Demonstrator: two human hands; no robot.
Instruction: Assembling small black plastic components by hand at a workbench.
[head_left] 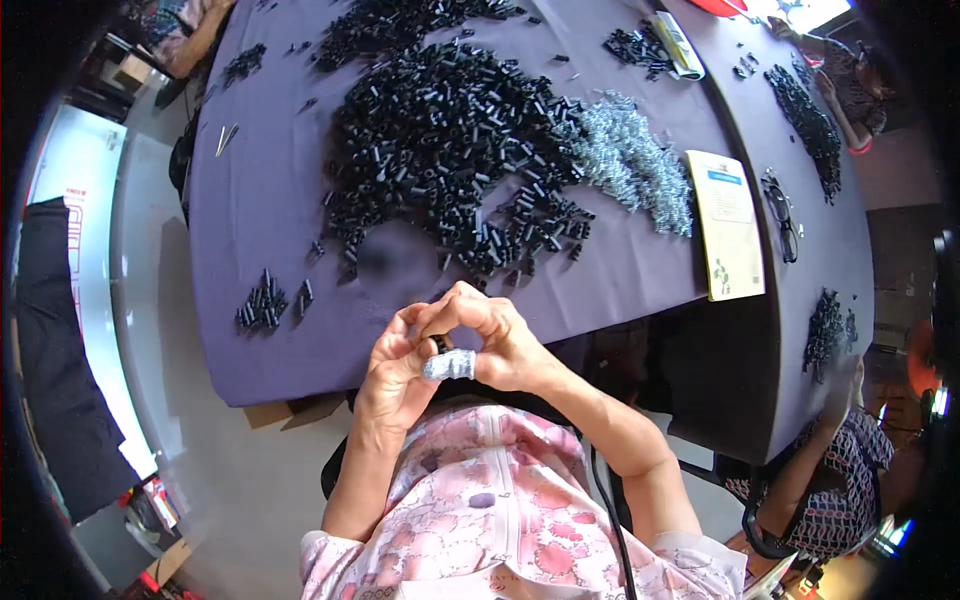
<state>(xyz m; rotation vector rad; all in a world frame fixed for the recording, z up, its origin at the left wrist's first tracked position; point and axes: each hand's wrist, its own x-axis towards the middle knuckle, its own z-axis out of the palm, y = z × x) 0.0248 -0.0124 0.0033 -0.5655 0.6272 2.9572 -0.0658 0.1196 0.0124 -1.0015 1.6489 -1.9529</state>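
a view from above of a person in a pink flowered top seated at the near edge of a worktop (260, 200) covered in purple cloth. both hands meet just off that near edge, above the lap. the left hand (395, 375) and the right hand (500, 345) press together, fingertips touching, and pinch a small black tube (440, 343) between them; the fingers of both hands are curled closed around it, so only its end shows. one finger of the right hand wears a grey wrap of tape (449, 365), just below the tube. on the worktop straight ahead of the hands lies a very large heap of black tubes (440, 130), spreading from the middle toward the far edge, with stray pieces scattered along its near side. just right of it, touching its edge, is a pile of small silvery metal springs (635, 160). a small cluster of black tubes (262, 305) sits near the left corner of the near edge, well apart from the heap. to the right of the springs lies a pale yellow booklet (727, 225), reaching the near edge, with a pair of dark glasses (781, 215) beside it. more small black piles lie along the right edge (805, 120) and the near right side (825, 330). a second person's arm in a patterned sleeve (850, 455) shows at the lower right, and another person's hand (845, 95) at the far right.
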